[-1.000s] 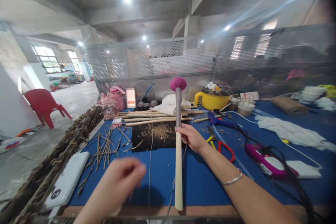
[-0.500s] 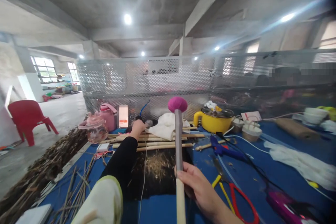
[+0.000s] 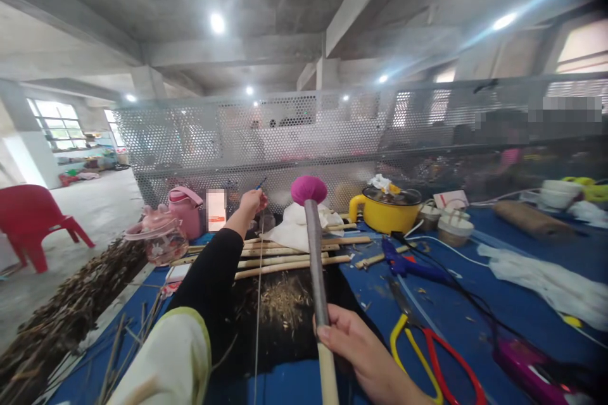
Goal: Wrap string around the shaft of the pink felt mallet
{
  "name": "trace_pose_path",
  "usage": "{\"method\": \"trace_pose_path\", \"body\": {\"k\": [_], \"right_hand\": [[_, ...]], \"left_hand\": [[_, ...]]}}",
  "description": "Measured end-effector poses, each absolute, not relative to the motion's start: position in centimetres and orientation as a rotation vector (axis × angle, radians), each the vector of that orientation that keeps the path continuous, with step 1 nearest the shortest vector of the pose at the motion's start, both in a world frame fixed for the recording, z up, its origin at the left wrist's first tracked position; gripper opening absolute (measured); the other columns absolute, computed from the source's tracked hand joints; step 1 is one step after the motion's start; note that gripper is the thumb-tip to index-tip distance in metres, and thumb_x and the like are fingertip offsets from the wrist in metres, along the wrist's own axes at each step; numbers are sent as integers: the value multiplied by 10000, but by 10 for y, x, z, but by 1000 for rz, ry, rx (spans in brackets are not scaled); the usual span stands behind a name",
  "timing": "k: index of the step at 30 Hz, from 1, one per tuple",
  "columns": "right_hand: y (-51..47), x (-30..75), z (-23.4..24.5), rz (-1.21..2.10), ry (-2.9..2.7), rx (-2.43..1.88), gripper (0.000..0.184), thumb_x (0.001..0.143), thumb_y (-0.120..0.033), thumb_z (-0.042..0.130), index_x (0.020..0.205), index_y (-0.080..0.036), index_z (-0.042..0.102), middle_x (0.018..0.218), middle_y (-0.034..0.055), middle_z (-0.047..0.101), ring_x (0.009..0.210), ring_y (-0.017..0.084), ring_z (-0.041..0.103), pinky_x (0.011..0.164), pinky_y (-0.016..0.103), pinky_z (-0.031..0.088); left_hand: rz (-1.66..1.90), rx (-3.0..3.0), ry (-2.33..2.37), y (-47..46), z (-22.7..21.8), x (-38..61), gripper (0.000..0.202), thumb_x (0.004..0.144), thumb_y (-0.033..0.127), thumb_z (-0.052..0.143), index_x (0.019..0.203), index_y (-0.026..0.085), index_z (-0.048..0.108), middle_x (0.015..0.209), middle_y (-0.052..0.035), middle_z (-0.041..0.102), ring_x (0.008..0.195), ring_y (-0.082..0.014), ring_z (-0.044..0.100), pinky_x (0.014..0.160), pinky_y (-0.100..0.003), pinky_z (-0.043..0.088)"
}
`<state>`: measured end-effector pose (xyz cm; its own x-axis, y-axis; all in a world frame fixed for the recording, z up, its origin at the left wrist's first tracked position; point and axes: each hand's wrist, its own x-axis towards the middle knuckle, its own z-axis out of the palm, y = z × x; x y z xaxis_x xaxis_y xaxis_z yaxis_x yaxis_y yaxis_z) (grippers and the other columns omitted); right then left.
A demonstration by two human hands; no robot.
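My right hand (image 3: 349, 342) is closed round a pale wooden stick (image 3: 327, 364). The stick's upper length has a grey wrapping (image 3: 316, 253), and a round magenta fabric-like head (image 3: 308, 190) tops it. It stands nearly upright, tilted slightly left. My left hand (image 3: 253, 202) reaches far forward over the back of the table, its fingers closed on a thin blue stick (image 3: 261, 183) whose lower part is hidden. Just right of that hand lie a small clear round object (image 3: 267, 223) and a crumpled white cloth (image 3: 304, 228).
Several wooden sticks (image 3: 285, 261) lie behind a dark mat with shavings (image 3: 285, 300). To the right are red-and-yellow-handled scissors (image 3: 418, 329), a blue glue gun (image 3: 413, 264) and a yellow pot (image 3: 387, 215). Pink jugs (image 3: 185, 209) stand left; a perforated metal screen (image 3: 261, 139) rises behind.
My left hand has lifted and turned upward, and it now grips the blue stick that stood beside it. My right hand still holds the wrapped stick. The view has shifted slightly right.
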<state>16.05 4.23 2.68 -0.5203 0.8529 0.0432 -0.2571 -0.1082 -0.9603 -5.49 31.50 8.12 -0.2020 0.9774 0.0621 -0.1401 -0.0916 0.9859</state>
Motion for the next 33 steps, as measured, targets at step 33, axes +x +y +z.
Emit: {"method": "trace_pose_path", "body": {"k": [33], "right_hand": [[45, 158, 31, 1733, -1292, -882, 397, 612, -493, 646, 669, -150, 455, 494, -80, 306, 409, 31, 190, 399, 193, 109]], "left_hand": [[390, 2140, 2144, 293, 48, -59, 405, 666, 411, 577, 945, 126, 648, 967, -153, 667, 949, -252, 607, 782, -260, 432]]}}
